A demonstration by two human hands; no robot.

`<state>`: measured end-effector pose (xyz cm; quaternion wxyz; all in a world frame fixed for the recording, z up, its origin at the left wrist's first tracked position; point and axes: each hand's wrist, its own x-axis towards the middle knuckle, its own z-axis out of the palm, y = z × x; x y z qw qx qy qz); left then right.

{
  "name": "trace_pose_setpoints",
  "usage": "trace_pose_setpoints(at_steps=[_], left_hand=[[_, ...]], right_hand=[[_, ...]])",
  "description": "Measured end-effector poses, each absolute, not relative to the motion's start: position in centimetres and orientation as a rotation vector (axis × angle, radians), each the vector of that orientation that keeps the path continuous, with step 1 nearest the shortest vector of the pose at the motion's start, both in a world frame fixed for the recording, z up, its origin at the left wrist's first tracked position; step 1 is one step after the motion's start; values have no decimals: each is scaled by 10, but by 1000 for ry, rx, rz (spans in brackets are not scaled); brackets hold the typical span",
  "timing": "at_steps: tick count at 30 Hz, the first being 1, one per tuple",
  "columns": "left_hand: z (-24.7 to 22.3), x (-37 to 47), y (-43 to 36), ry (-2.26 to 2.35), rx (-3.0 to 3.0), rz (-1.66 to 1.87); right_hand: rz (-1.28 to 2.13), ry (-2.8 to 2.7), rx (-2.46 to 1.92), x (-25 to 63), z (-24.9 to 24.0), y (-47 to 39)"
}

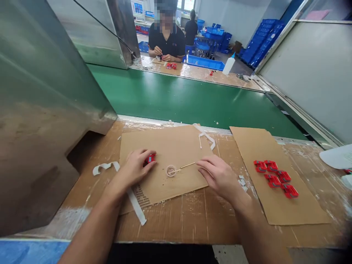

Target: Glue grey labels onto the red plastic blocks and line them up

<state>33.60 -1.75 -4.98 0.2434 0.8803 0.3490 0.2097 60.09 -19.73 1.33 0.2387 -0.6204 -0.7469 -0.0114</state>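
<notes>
While our left hand [134, 167] clamps fingers and thumb on one red plastic part [150, 158], over the left side of a cardboard sheet [162, 141], we seem to be at a pause in fine dabbing work. Beside it sits one small round cup [171, 171], one swab-like stick [177, 171] resting in it. Rightward come one slim stick [188, 165] and, farther up, one cotton swab [200, 143]. Our right hand [217, 174] has its fingertips slightly apart at the slim stick's end; whether they touch it, we cannot tell. The next move, we judge, calls for a light, steady pinch there. On the second sheet [299, 214] we count five more red parts [272, 180].
</notes>
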Motion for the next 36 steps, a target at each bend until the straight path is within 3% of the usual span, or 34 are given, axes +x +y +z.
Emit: trace_pose_setpoints(at_steps=[7,15,23,36], left_hand=[[-44,346,-27,835,1521,1139],[-35,352,-32,530,714,1056],[-35,352,-32,541,706,1035],[-34,350,-34,631,859,1070]], right_hand=[[220,-2176,-1575,577,3,-162],[86,-2124,-1488,562,-23,-153],[223,-1966,-1310,543,-31,-147],[485,-1393,-1510,563,-42,-154]])
